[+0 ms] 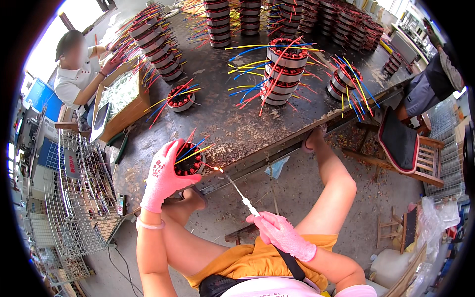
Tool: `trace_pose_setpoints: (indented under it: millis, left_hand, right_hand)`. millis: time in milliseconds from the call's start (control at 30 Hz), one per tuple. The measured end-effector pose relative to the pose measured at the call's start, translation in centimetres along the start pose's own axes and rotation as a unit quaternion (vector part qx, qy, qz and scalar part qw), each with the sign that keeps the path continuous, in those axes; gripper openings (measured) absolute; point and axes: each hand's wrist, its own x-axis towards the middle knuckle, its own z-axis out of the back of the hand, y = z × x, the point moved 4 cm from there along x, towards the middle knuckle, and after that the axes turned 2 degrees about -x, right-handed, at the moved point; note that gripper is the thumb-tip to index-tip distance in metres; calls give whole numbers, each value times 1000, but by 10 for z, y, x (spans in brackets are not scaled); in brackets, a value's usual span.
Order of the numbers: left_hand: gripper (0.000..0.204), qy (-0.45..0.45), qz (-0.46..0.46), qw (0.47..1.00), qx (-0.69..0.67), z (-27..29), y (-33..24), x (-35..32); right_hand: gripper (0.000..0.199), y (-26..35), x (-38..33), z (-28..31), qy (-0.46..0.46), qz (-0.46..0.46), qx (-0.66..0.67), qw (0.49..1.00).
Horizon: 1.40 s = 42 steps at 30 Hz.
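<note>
Sitting at the desk (222, 129) in ochre shorts (247, 262), a person works with two hands in pink gloves. Nearest, the right hand (284, 235) is closed around the white handle of a slim tool (240, 191), whose metal shaft slants up and to the left. A small orange flame (218, 169) glows at its tip, close to the end of a red wire. Just beyond, the left hand (167, 171) curves in a wide grip around the side of a wound ring (190, 167), fingers over the far side and thumb along the near one; red, blue and yellow wires stick out of the ring. It sits at the near edge of the desk, though whether it rests on the surface cannot be told. To the left of it lie pliers (118, 146) with dark green handles. Farther in, a single ring (181, 101) stands alone, with a taller stack of rings (282, 74) to its right and a short stack (341, 81) beyond that, near the desk's edge. On the left, an open box (129, 102) holds pale strips (118, 92), and a leaning stack (158, 52) rises beside it. Behind the box, a co-worker (79, 79) in a white shirt reaches toward wires. More stacks (341, 27) crowd the far side.
</note>
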Motion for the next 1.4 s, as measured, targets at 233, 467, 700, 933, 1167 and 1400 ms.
trace_pose_setpoints:
  millis: [233,467,700,933,1167,1400]
  left_hand:
    - [94,-3,0,1000,1,0,-2,0]
    - [96,1,3,1000,7,0,0,-1]
    - [96,-1,3,1000,2,0,0,0]
    - [94,1,10,1000,-7,1,-2,0]
    - [94,0,6,1000,-9,0,-2,1]
    - [94,2,11,1000,-9,0,-1,0]
  right_hand:
    - [31,0,0,0,3,3,4,1000]
    - [32,3,-1,0,-1,-10,-21,1000]
    - [31,2,-1,0,-4,-9,-23,1000]
    - [31,4,-2,-1,-4,-1,-5,1000]
    - [31,2,-1,0,-9,-2,-22,1000]
    - [31,3,-2,-2,-6,-5,-7,1000]
